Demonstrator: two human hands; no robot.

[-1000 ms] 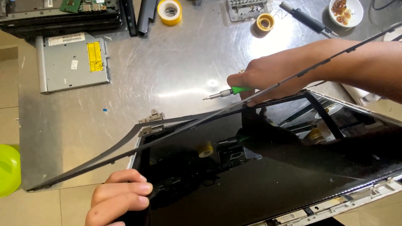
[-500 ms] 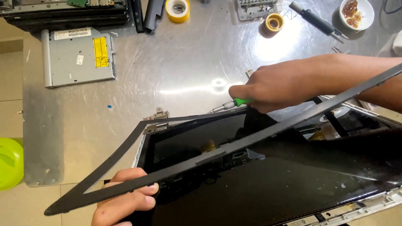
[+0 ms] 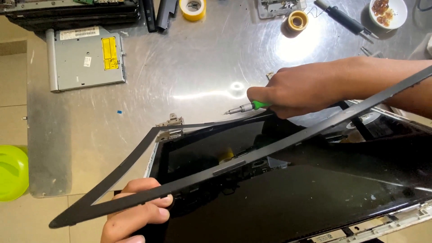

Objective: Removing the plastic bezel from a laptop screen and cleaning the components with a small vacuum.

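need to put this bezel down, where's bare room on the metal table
Bare steel lies between the optical drive, the right hand and the screen panel. The far edge is crowded: tape rolls, a dish.

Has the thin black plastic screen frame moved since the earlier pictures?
Yes. The thin black plastic screen frame has lifted further off the dark glossy screen panel; its near edge, gripped by the left hand, now crosses higher over the glass.

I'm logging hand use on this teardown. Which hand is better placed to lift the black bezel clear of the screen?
Probably left: the left hand already grips the bezel at its raised corner, while the right hand holds a green-handled screwdriver.
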